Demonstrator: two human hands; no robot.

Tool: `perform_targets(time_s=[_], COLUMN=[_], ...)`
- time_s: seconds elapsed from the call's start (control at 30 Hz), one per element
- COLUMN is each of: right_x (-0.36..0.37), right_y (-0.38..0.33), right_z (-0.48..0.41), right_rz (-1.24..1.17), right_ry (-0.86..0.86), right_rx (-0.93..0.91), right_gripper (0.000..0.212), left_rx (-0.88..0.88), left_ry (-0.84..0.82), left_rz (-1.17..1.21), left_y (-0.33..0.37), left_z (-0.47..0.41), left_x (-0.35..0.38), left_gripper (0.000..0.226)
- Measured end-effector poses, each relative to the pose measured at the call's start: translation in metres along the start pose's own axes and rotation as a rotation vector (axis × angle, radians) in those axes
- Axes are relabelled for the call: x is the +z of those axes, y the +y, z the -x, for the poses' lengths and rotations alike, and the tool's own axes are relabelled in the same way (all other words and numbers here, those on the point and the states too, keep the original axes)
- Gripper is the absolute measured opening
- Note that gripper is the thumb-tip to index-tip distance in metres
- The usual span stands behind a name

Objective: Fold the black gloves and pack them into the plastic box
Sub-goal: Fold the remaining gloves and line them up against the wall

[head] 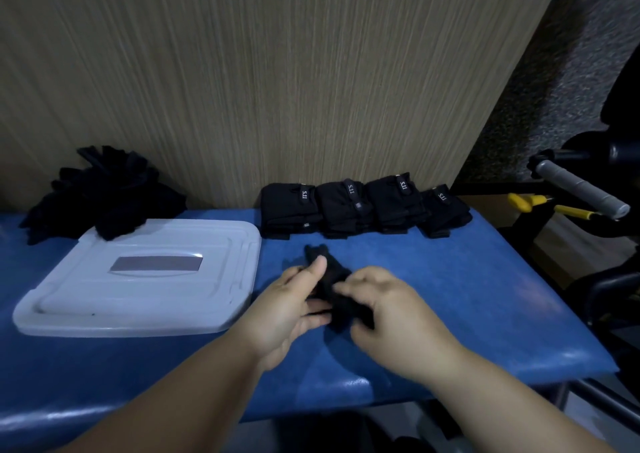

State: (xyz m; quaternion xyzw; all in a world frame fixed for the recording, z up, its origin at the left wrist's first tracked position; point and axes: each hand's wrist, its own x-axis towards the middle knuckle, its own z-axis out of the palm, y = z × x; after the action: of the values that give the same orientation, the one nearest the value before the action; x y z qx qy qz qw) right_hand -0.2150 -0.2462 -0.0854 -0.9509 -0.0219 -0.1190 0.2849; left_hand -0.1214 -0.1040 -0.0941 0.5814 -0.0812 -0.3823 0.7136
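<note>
A black glove (332, 279) lies on the blue padded bench between my hands. My left hand (291, 307) holds its left side, thumb on top of the fabric. My right hand (388, 307) grips its near right end with curled fingers. The plastic box (145, 279) sits to the left with its white lid on. A row of folded black gloves (360, 206) with small white labels stands against the wall behind my hands. A loose heap of black gloves (104, 193) lies at the back left, partly over the box's far corner.
The blue bench (450, 296) ends at the right, where a grey-handled bar (581, 189) and yellow-handled tools (554, 206) sit on dark equipment. A wood-grain wall (277, 71) backs the bench.
</note>
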Motion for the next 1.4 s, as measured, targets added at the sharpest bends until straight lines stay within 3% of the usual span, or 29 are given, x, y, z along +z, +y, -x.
perform_targets(time_s=[0.1, 0.17, 0.23, 0.27, 0.37, 0.47, 0.63, 0.7, 0.87, 0.97, 1.03, 1.1, 1.23, 1.4], right_x=[0.004, 0.003, 0.002, 0.002, 0.001, 0.0, -0.002, -0.004, 0.0, -0.003, -0.005, -0.006, -0.006, 0.0], right_y=[-0.002, 0.0, 0.006, 0.01, 0.021, 0.023, 0.013, 0.013, 0.011, 0.018, 0.025, 0.03, 0.03, 0.032], right_z=[0.004, 0.004, 0.0, -0.002, -0.006, -0.007, -0.009, -0.008, -0.007, -0.006, -0.002, 0.003, 0.005, 0.01], right_rz=[-0.106, -0.247, -0.299, -0.262, -0.112, -0.135, -0.758, -0.867, -0.776, -0.456, -0.101, 0.108, 0.242, 0.331], right_ry=[-0.162, 0.021, 0.271, 0.327, 0.177, 0.092, 0.093, 0.079, 0.19, 0.222, 0.17, 0.143, 0.11, -0.357], right_rx=[-0.06, -0.035, 0.135, 0.239, 0.509, 0.58, 0.673, 0.648, 0.573, 0.569, 0.561, 0.545, 0.338, 0.334], right_gripper=[0.051, 0.035, 0.013, 0.014, 0.005, 0.017, 0.038, 0.05, 0.01, 0.01, 0.02, 0.039, 0.051, 0.059], left_rx=[-0.013, 0.0, 0.014, 0.016, 0.006, 0.004, 0.015, 0.017, 0.035, 0.151, 0.311, 0.462, 0.599, 0.333], left_ry=[0.021, 0.098, 0.163, 0.176, 0.158, 0.035, -0.038, -0.025, 0.025, 0.218, 0.344, 0.385, 0.153, -0.041], left_rz=[-0.056, -0.12, -0.134, -0.124, -0.037, 0.106, 0.171, 0.149, 0.106, -0.166, -0.491, -0.743, -1.21, -1.631], left_y=[0.0, 0.0, 0.001, 0.002, 0.002, 0.003, 0.002, 0.002, -0.001, -0.007, -0.012, -0.019, -0.028, -0.038], left_z=[-0.001, -0.002, -0.003, -0.003, -0.004, -0.002, -0.002, -0.003, -0.004, -0.012, -0.015, -0.014, -0.008, -0.003], left_x=[-0.005, -0.009, -0.01, -0.009, -0.008, -0.005, -0.003, -0.003, 0.003, 0.005, 0.003, 0.001, 0.011, 0.017], left_gripper=[0.045, 0.03, 0.02, 0.018, 0.025, 0.029, 0.03, 0.03, 0.025, 0.028, 0.039, 0.05, 0.051, 0.06])
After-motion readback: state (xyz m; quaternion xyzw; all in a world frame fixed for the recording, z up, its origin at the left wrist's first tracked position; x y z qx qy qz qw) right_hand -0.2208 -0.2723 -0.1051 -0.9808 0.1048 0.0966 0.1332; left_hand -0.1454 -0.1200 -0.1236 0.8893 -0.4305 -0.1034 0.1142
